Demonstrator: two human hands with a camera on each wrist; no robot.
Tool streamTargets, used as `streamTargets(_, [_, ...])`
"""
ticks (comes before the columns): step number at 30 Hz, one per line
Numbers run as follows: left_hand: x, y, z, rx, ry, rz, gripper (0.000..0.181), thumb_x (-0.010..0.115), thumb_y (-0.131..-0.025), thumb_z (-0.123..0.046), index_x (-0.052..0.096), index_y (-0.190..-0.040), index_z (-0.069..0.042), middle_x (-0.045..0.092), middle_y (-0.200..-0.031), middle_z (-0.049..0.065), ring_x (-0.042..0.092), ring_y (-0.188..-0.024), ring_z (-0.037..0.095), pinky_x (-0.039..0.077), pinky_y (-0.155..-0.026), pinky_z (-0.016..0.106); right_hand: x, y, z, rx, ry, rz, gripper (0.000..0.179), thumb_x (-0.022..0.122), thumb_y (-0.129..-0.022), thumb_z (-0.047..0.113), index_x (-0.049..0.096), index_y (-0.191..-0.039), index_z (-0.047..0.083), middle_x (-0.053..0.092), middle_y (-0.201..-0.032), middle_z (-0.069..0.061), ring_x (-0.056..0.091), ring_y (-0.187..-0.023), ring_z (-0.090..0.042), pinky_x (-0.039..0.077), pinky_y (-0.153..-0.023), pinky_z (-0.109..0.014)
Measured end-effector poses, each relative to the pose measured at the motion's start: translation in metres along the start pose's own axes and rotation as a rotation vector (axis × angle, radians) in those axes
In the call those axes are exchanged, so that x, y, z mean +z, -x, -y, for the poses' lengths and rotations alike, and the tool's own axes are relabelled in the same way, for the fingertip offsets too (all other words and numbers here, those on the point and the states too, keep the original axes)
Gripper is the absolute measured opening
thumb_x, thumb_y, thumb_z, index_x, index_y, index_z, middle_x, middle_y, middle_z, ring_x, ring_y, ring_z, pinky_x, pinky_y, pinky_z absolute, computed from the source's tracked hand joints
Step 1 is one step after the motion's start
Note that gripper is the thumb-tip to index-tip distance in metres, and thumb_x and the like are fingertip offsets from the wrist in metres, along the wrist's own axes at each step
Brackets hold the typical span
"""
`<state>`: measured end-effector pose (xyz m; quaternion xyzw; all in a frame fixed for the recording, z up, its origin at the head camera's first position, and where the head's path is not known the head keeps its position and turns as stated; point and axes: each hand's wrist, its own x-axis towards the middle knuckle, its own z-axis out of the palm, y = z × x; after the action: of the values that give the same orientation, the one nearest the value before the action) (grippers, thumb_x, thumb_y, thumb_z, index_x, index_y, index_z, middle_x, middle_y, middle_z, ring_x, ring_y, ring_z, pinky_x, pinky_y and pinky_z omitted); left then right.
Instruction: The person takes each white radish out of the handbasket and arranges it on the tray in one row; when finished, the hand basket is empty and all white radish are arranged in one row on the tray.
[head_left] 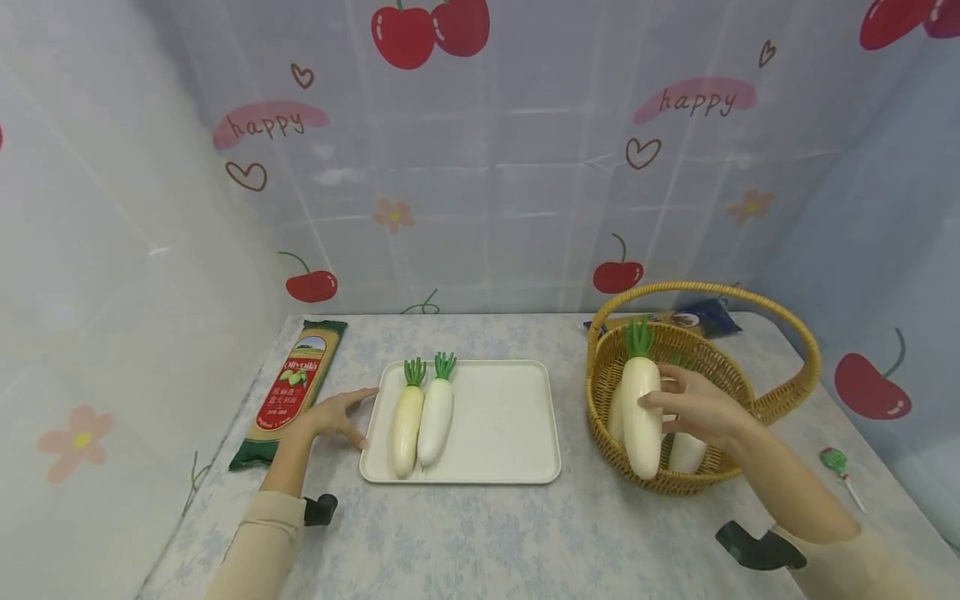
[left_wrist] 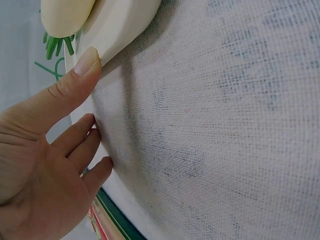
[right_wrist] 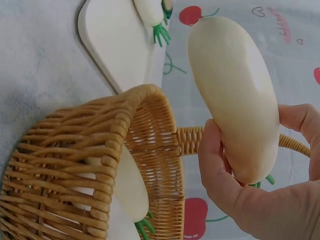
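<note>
My right hand (head_left: 697, 404) holds a white radish (head_left: 641, 417) with a green top between thumb and fingers, above the wicker basket (head_left: 600, 433). In the right wrist view this radish (right_wrist: 235, 95) is tilted, its leafy end partly hidden by the hand. More white radishes (head_left: 687, 452) lie inside the basket. My left hand (head_left: 333, 417) is spread at the left edge of the white tray (head_left: 502, 425), its thumb and fingertips touching or very near the rim. Two radishes lie side by side on the tray's left part, a creamier one (head_left: 407, 429) and a whiter one (head_left: 436, 421).
A red and green pasta packet (head_left: 294, 387) lies left of the tray. Behind the basket is a blue packet (head_left: 708, 318). A lollipop (head_left: 834, 460) lies on the table at right. The basket's tall handle (head_left: 697, 286) arches over it. A printed curtain hangs behind.
</note>
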<state>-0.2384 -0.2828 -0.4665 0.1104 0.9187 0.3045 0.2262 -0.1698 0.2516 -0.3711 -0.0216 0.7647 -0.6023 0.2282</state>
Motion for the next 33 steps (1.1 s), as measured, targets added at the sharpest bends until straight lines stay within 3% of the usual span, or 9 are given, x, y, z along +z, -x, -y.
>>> streamTargets(4, [0.000, 0.000, 0.000, 0.004, 0.004, 0.001, 0.100, 0.088, -0.062, -0.014, 0.033, -0.145, -0.001, 0.027, -0.146, 0.033, 0.024, -0.134, 0.049, 0.028, -0.107, 0.059, 0.005, 0.007, 0.001, -0.012, -0.032, 0.013, 0.088, 0.057, -0.090, 0.013, -0.007, -0.147, -0.008, 0.020, -0.142, -0.039, 0.056, -0.105, -0.024, 0.054, -0.082, -0.042])
streamTargets(12, [0.000, 0.001, -0.001, 0.011, -0.003, 0.001, 0.101, 0.088, -0.062, -0.016, 0.032, -0.145, 0.000, 0.026, -0.146, 0.033, 0.024, -0.134, 0.050, 0.028, -0.106, 0.060, 0.016, 0.014, 0.001, -0.025, -0.048, 0.047, 0.091, 0.058, -0.088, 0.012, -0.009, -0.145, -0.010, 0.012, -0.145, -0.039, 0.054, -0.112, -0.030, 0.053, -0.085, -0.044])
streamTargets(21, [0.000, 0.001, -0.001, 0.011, -0.010, 0.001, 0.101, 0.088, -0.062, -0.017, 0.032, -0.145, -0.001, 0.026, -0.146, 0.033, 0.023, -0.134, 0.049, 0.027, -0.106, 0.060, 0.030, 0.018, -0.007, -0.027, -0.067, 0.073, 0.090, 0.059, -0.087, 0.010, -0.007, -0.146, -0.009, 0.014, -0.145, -0.039, 0.056, -0.108, -0.027, 0.054, -0.081, -0.042])
streamTargets(28, [0.000, 0.001, -0.002, 0.014, -0.012, 0.006, 0.101, 0.088, -0.062, -0.017, 0.033, -0.145, 0.000, 0.026, -0.146, 0.033, 0.023, -0.134, 0.050, 0.027, -0.106, 0.060, 0.046, 0.016, -0.009, -0.033, -0.070, 0.084, 0.090, 0.062, -0.083, 0.008, 0.000, -0.145, -0.009, 0.020, -0.142, -0.038, 0.053, -0.111, -0.031, 0.053, -0.084, -0.043])
streamTargets(33, [0.000, 0.001, -0.002, 0.010, -0.011, 0.004, 0.100, 0.088, -0.062, -0.015, 0.033, -0.144, 0.000, 0.026, -0.146, 0.033, 0.023, -0.134, 0.050, 0.027, -0.106, 0.060, 0.058, 0.011, -0.008, -0.035, -0.086, 0.094, 0.092, 0.064, -0.082, 0.009, -0.001, -0.146, -0.008, 0.015, -0.145, -0.037, 0.052, -0.114, -0.032, 0.053, -0.085, -0.043])
